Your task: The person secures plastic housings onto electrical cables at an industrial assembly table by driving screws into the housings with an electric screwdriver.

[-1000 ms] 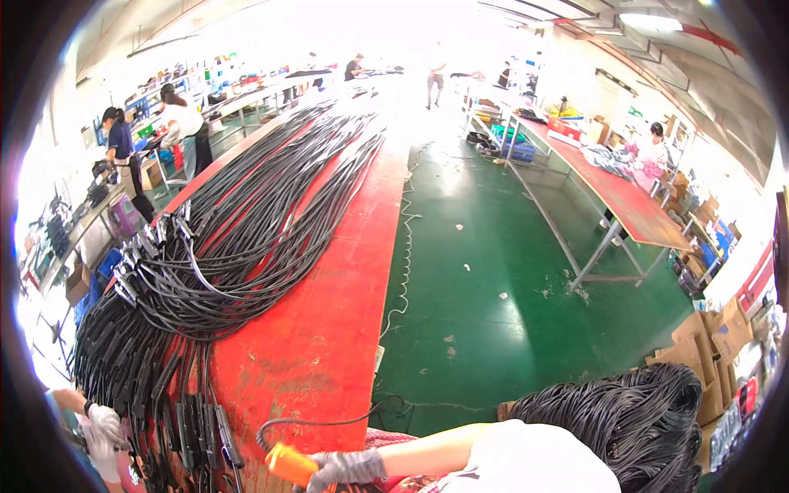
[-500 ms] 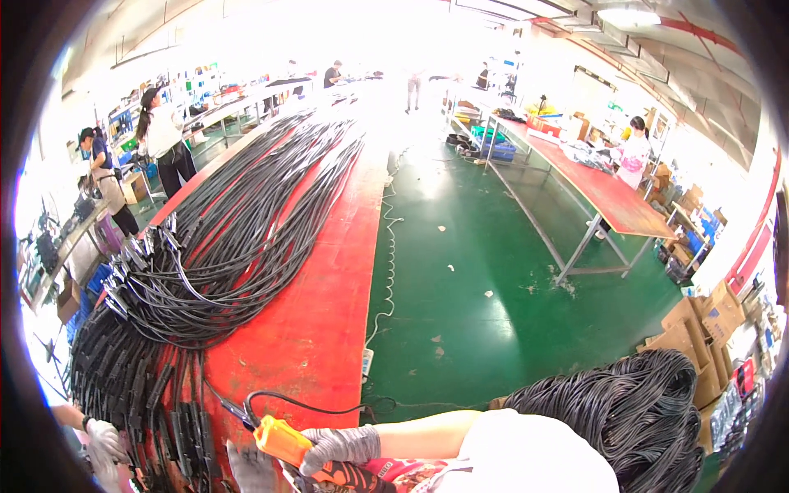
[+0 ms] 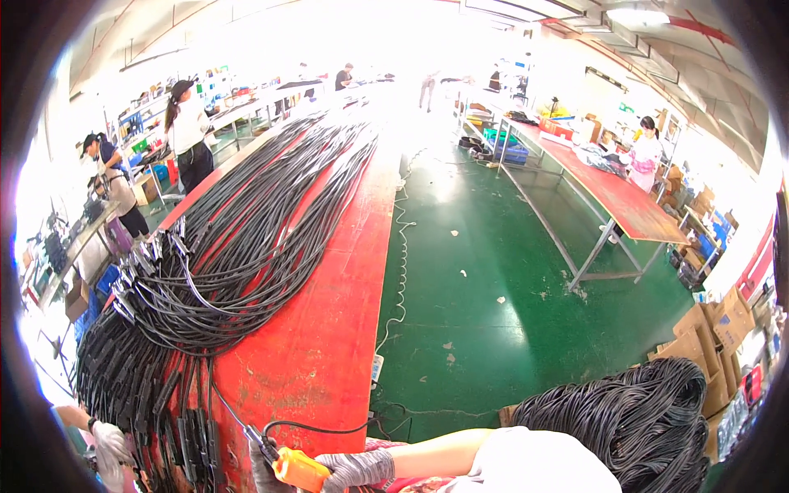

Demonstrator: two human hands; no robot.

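My right hand [image 3: 357, 470], in a grey knit glove, comes in from the lower right and is closed round an orange hand tool [image 3: 301, 470]. The tool's lower part is cut off by the picture's edge. My left hand [image 3: 265, 472], gloved in dark grey, is partly hidden beside the tool. Its fingers are closed on a black cable end [image 3: 261, 444], just at the tool's tip. From there one thin black cable runs up to the bundle and another bends right toward the table edge. Black cables [image 3: 271, 271] with dark blocky connectors [image 3: 185, 444] lie across the red table [image 3: 329, 329].
Another person's gloved hands [image 3: 108, 448] are at the lower left. A large coil of black cable [image 3: 616, 419] is at the lower right, beside cardboard boxes [image 3: 723, 329]. A white coiled cord [image 3: 403, 271] lies on the green floor. Several people stand at tables farther off.
My right hand and the orange tool have shifted slightly right and down. My left hand has come up to the black cable end, closing on it. The whole view has moved a little.
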